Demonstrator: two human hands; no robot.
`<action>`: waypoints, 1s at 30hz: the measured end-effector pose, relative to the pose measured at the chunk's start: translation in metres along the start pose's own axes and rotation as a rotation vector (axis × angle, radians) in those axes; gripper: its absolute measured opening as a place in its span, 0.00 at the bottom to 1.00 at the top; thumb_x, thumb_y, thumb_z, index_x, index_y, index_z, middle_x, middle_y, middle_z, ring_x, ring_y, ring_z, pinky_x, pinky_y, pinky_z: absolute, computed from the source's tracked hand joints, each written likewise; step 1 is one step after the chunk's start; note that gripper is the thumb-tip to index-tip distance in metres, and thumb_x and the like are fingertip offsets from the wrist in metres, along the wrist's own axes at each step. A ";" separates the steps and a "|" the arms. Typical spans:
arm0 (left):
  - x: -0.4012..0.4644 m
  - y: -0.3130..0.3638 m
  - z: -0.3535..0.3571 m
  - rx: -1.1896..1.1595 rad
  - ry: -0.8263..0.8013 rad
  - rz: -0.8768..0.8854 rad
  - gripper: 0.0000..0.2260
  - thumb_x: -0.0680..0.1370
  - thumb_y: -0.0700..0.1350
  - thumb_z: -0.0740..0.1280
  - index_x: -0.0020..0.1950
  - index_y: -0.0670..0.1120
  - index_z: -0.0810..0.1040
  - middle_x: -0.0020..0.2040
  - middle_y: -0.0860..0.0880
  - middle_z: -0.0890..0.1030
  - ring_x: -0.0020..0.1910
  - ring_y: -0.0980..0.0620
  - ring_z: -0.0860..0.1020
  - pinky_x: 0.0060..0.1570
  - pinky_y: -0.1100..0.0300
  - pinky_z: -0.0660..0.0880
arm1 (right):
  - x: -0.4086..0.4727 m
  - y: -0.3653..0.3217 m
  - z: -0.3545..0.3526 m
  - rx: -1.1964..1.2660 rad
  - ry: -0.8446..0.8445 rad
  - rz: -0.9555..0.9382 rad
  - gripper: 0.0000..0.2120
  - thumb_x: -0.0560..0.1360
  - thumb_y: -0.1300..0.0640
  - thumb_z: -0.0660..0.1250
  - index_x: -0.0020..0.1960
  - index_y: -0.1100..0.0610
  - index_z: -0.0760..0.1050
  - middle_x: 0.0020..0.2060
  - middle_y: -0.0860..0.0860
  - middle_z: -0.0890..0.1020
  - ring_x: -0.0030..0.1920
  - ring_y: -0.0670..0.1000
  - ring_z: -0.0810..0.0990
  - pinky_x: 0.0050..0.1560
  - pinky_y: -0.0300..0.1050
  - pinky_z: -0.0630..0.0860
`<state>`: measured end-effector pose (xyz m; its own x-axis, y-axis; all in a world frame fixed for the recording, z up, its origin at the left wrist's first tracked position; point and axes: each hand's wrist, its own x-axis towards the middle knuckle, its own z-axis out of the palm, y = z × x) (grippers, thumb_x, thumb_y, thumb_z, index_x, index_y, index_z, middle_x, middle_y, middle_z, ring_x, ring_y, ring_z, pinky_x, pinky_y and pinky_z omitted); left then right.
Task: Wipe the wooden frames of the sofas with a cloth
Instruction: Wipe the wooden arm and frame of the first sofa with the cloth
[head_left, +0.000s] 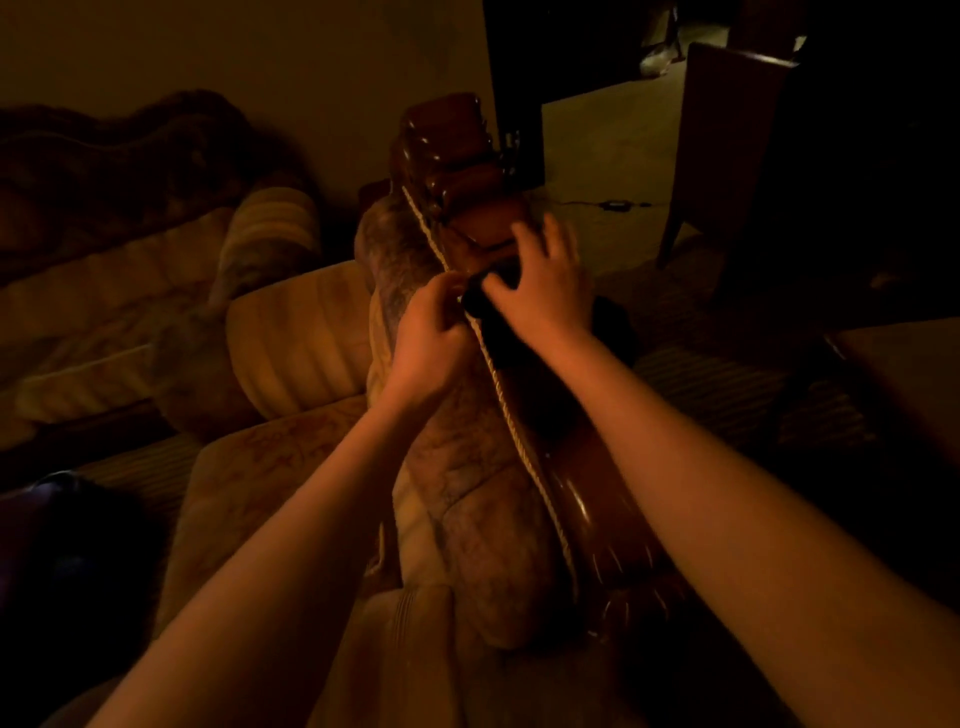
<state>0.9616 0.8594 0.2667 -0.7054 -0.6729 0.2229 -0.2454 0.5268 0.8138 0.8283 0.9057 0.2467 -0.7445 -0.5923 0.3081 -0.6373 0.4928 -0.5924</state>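
Two forearms, bare from the lower frame edge up to the wrists; no sleeve, cuff, watch or band showing behind the fingers. Left hand (428, 338) ungloved, no ring discernible on its fingers, though dim warm light blurs fine detail. Right hand (545, 296) likewise ungloved, fingers plain, nothing worn at the wrist behind them. Nails short as far as discernible. Rest of the body out of view, so clothing impossible to tell.
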 end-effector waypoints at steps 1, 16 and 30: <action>-0.005 0.002 -0.003 0.028 -0.013 0.011 0.29 0.65 0.44 0.57 0.67 0.43 0.71 0.64 0.44 0.75 0.63 0.49 0.73 0.63 0.51 0.72 | -0.001 0.009 -0.004 0.099 -0.006 0.076 0.30 0.76 0.45 0.62 0.75 0.52 0.58 0.74 0.56 0.59 0.74 0.58 0.57 0.69 0.57 0.62; -0.066 -0.016 -0.007 0.543 -0.643 0.495 0.26 0.75 0.35 0.60 0.74 0.43 0.62 0.68 0.42 0.65 0.67 0.44 0.66 0.63 0.57 0.65 | -0.202 0.013 0.019 -0.356 0.072 0.400 0.29 0.76 0.44 0.60 0.74 0.52 0.60 0.73 0.52 0.63 0.74 0.52 0.56 0.71 0.57 0.52; 0.006 0.014 0.090 0.925 -0.596 0.895 0.18 0.75 0.43 0.56 0.63 0.40 0.70 0.57 0.41 0.76 0.60 0.41 0.73 0.67 0.50 0.60 | -0.096 0.075 0.006 -0.011 0.003 0.580 0.14 0.79 0.56 0.55 0.63 0.55 0.72 0.62 0.56 0.75 0.63 0.57 0.73 0.61 0.51 0.69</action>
<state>0.8938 0.9102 0.2313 -0.9659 0.2578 0.0228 0.2503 0.9530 -0.1704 0.8536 0.9960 0.1686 -0.9732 -0.2214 -0.0624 -0.1269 0.7430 -0.6571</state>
